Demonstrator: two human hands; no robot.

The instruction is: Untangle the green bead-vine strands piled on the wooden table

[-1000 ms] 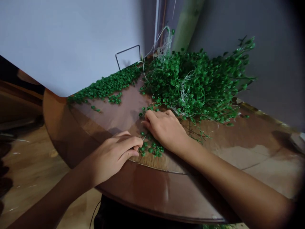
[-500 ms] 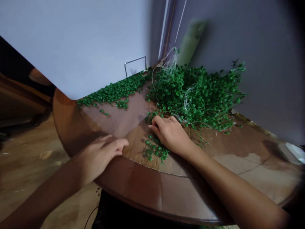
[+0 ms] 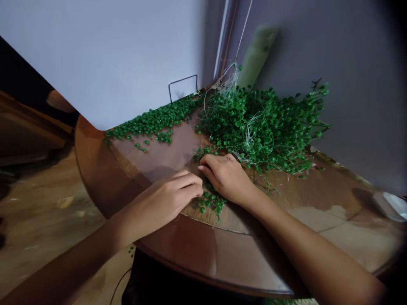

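Note:
My left hand (image 3: 168,199) lies on the round wooden table (image 3: 203,258) near its front edge, fingers pinched together at a short green beaded strand (image 3: 210,202). My right hand (image 3: 227,176) rests just behind it, fingers curled down over the same strand, pressing it to the table. Whether the left fingers actually hold a bead is hidden. Behind my right hand spreads a big tangle of green beaded stems with white threads (image 3: 260,127).
A long heap of loose green beads (image 3: 152,120) runs along the white wall at the back left. A thin metal wire frame (image 3: 182,87) stands by the wall. A pale green tube (image 3: 256,55) leans in the corner. Wooden floor lies to the left.
My left hand drew back to the left off the strand, then returned and pinched at it again. My right hand stayed in place. The view shifted slightly.

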